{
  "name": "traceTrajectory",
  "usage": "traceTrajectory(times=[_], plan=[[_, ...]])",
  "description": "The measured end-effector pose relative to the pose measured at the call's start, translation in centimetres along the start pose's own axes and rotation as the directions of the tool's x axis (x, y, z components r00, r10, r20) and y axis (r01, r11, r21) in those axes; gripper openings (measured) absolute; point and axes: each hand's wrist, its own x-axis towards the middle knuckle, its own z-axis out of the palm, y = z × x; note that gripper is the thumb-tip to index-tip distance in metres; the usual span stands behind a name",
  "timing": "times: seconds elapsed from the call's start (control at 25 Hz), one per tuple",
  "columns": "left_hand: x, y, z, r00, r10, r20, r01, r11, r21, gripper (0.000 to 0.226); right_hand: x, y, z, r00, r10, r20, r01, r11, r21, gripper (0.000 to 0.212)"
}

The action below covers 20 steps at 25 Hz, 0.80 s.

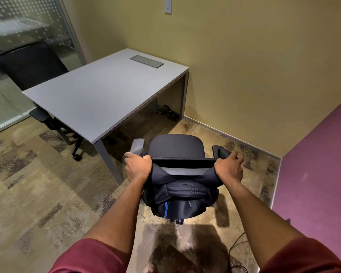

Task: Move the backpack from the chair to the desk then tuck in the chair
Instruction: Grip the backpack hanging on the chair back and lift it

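A black office chair (175, 146) stands on the carpet to the right of the grey desk (98, 91), its seat facing away from me. A dark backpack (185, 198) with a blue stripe hangs over the back of the chair's backrest, its shoulder straps looped over the top corners. My left hand (138, 166) grips the left strap at the backrest's top left corner. My right hand (228, 168) grips the right strap at the top right corner. Most of the backrest is hidden behind the bag.
A second black chair (34, 64) stands at the desk's far left side, by a glass partition (18, 26). Yellow walls close the corner behind the desk, and a purple wall (323, 164) runs on the right. A cable (238, 241) lies on the floor near my feet.
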Motion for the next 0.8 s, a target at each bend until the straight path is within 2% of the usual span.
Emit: traceTrajectory(times=[0.08, 0.36, 0.56, 0.8], plan=[[0.0, -0.3, 0.0, 0.999, -0.029, -0.017, 0.028, 0.998, -0.051, 0.06, -0.5, 0.3, -0.2, 0.999, 0.037, -0.035, -0.034, 0.997, 0.074, 0.061], [-0.8, -1.3, -0.3, 0.99, -0.118, -0.072, 0.102, 0.975, -0.198, 0.058, -0.7, 0.7, -0.8, 0.968, 0.249, -0.035, -0.227, 0.923, 0.309, 0.058], [-1.4, -2.1, -0.8, 0.979, -0.167, -0.12, 0.13, 0.955, -0.268, 0.058, -1.1, 0.9, -1.6, 0.96, 0.28, 0.012, -0.258, 0.867, 0.426, 0.055], [-2.4, -2.8, -1.5, 0.974, -0.191, -0.12, 0.153, 0.951, -0.268, 0.058, -2.3, 2.5, -2.3, 0.952, 0.297, 0.08, -0.293, 0.8, 0.524, 0.067]])
